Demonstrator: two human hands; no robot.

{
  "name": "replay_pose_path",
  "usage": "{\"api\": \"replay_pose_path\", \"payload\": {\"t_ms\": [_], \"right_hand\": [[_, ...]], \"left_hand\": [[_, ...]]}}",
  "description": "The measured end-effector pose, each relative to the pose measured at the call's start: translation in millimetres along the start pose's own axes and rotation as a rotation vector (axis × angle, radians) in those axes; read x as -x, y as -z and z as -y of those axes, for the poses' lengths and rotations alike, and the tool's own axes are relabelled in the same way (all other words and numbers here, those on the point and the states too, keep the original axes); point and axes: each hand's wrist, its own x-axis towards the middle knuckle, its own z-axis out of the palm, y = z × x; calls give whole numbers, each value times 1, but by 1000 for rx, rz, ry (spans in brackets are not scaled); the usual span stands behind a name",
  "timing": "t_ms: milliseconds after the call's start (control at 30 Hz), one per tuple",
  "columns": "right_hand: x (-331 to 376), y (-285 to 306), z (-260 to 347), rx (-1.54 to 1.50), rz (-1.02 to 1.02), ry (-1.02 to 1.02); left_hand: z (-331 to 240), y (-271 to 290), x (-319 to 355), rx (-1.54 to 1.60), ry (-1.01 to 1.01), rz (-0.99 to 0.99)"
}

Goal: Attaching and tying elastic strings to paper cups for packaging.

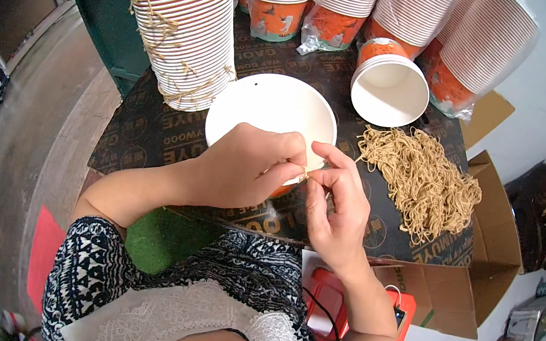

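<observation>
The left hand (237,168) and right hand (339,208) pinch what may be a cord end (306,175), at the near-right rim of the paper bucket (274,101); hard tugging could tip it off the surface (144,155).

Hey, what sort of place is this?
Probably a small workshop: stacked orange buckets and a heap of tan cord on a dark table, with a cardboard box beside it.
</observation>
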Motion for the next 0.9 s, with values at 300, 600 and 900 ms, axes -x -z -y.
{"api": "replay_pose_path", "payload": {"t_ms": [300, 600, 900], "right_hand": [[14, -6, -11, 55, 104, 169], [15, -6, -14, 158, -69, 173], [9, -9, -10, 73, -130, 25]], "left_hand": [[4, 3, -3, -30, 174, -15], [3, 3, -8, -68, 204, 31], [-8, 6, -2, -161, -42, 58]]}}
